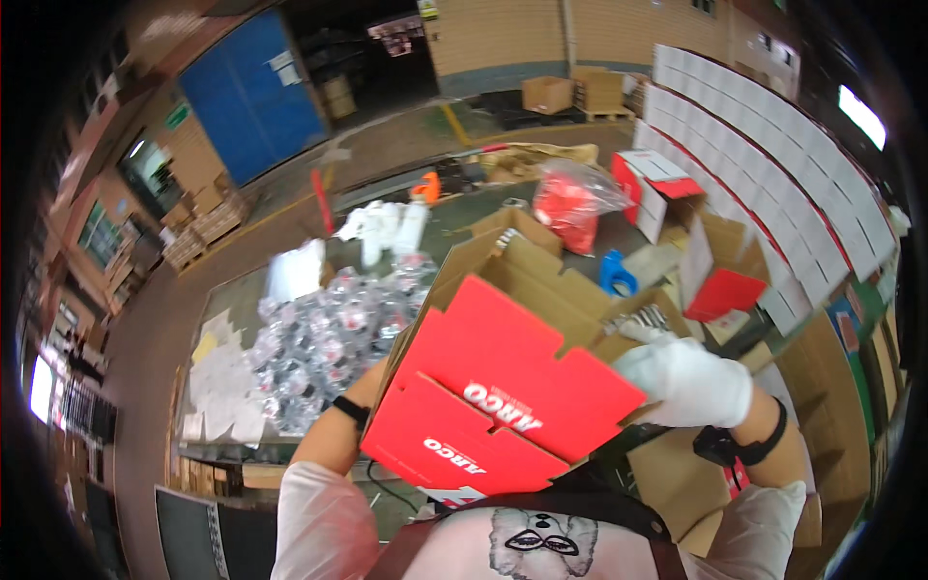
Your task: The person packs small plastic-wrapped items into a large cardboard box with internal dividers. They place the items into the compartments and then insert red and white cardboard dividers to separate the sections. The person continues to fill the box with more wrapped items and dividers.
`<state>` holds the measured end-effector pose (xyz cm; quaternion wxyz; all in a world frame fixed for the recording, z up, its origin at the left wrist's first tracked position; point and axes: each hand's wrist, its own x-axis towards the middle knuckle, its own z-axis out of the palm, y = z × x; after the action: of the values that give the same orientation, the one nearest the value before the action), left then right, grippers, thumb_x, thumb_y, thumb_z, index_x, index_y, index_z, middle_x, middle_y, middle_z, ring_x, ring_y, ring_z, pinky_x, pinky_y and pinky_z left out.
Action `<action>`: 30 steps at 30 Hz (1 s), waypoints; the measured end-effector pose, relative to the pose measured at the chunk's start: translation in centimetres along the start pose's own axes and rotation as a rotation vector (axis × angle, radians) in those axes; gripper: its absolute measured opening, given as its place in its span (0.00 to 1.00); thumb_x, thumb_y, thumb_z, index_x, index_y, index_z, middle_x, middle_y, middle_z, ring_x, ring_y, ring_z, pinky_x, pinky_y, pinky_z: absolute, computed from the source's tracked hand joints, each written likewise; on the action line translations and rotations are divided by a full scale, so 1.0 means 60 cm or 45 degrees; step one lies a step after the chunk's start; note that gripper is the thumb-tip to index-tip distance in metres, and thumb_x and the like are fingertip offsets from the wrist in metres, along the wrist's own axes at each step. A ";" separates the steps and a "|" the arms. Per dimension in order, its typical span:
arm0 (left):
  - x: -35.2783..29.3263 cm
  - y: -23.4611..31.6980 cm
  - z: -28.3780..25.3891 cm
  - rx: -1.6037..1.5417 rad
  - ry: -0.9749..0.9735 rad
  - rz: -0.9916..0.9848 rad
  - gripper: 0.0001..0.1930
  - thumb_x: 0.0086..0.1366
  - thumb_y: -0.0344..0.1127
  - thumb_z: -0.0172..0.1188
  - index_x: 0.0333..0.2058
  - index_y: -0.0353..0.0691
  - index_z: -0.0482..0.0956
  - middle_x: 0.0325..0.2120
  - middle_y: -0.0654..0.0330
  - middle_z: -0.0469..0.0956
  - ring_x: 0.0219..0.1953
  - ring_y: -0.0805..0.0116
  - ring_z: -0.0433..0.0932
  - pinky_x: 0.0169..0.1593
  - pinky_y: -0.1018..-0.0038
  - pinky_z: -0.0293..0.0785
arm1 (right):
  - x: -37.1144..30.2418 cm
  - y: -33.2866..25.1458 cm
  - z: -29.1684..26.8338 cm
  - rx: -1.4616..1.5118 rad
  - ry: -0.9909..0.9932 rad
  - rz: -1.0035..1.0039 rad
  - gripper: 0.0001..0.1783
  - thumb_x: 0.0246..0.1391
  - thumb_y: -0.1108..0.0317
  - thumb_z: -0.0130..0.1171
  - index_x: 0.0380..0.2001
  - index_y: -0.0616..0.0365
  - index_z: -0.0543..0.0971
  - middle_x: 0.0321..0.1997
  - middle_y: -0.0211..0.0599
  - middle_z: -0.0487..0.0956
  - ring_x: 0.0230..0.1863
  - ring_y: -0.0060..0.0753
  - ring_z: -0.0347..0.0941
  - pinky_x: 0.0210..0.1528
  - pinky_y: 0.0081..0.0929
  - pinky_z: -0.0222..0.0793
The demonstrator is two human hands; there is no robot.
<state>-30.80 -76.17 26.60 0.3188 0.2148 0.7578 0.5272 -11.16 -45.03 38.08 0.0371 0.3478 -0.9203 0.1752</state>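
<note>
Watching the red carton (498, 362) slant lengthwise rightward to the gloved right hand (691, 384), whose grip I can't tell

Right hand (701, 384) white-gloved; 2 black wrist straps (350, 412); white sleeves (324, 527); grey-black shirt print (543, 544).

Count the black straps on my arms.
2. The left strap is beside the red box; the right strap is near the gloved right hand. Any under the sleeves or behind the box would be hidden.
</note>
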 end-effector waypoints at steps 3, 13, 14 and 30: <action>0.032 -0.013 -0.019 -0.020 -0.060 0.045 0.40 0.66 0.68 0.37 0.51 0.30 0.69 0.49 0.55 0.71 0.51 0.72 0.66 0.54 0.73 0.64 | 0.038 -0.012 -0.082 -0.160 0.164 -0.103 0.10 0.39 0.66 0.66 0.30 0.43 0.82 0.29 0.28 0.79 0.35 0.31 0.78 0.63 0.51 0.59; 0.124 -0.070 -0.122 -0.096 0.050 0.006 0.40 0.66 0.67 0.37 0.54 0.30 0.66 0.51 0.55 0.69 0.53 0.71 0.64 0.56 0.73 0.62 | -0.138 -0.195 -0.226 -0.405 1.267 1.089 0.21 0.41 0.61 0.71 0.35 0.65 0.80 0.31 0.34 0.81 0.33 0.24 0.76 0.38 0.22 0.71; 0.139 -0.071 -0.117 -0.101 0.047 0.007 0.40 0.66 0.67 0.37 0.54 0.30 0.66 0.52 0.55 0.69 0.53 0.71 0.64 0.56 0.73 0.62 | -0.173 -0.234 -0.214 -0.543 1.319 1.126 0.21 0.42 0.59 0.70 0.35 0.65 0.80 0.31 0.35 0.81 0.34 0.25 0.76 0.38 0.22 0.71; 0.214 0.004 0.004 -0.022 -0.141 0.076 0.40 0.67 0.66 0.37 0.57 0.31 0.62 0.56 0.55 0.65 0.57 0.71 0.61 0.60 0.73 0.58 | -0.548 -0.079 0.138 -0.816 0.148 2.382 0.08 0.48 0.67 0.51 0.26 0.51 0.80 0.32 0.44 0.80 0.36 0.49 0.78 0.37 0.43 0.74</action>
<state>-39.67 -67.41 23.47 0.3464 0.2634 0.7277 0.5301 17.21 -30.62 25.46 0.0211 -0.5548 -0.8248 -0.1065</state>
